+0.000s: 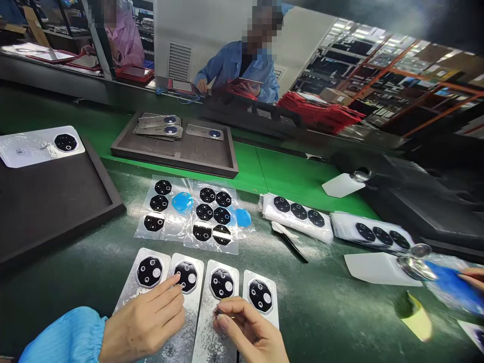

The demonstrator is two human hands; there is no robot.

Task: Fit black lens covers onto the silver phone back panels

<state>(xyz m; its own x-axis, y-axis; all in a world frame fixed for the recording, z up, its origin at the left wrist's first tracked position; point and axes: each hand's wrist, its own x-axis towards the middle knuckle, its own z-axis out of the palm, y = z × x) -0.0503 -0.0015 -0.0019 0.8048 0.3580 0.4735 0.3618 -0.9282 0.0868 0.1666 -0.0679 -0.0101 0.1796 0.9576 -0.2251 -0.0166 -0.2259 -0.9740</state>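
In the head view, several silvery phone back covers lie side by side at the front of the bench, each with a black octagonal camera disc. My left hand [147, 317] rests over the second cover [191, 305], fingers stretched, fingertips at its camera disc [186, 277]. Above the third cover [212, 322] my right hand [253, 327] is closed in a pinch; a small dark bit shows at the fingertips, too small to name. The rightmost cover [270, 315] lies just beyond my right hand, and the leftmost cover [136, 286] is partly behind my left.
Clear sheets [177, 234] carry black discs and blue tabs. Stacked disc sheets [298, 227], black-handled tweezers [291, 244] and a dispenser bottle [378, 268] lie right. A dark tray [170, 156] holds covers; another tray [49, 201] stands left. A co-worker's hand [474, 277] reaches in.
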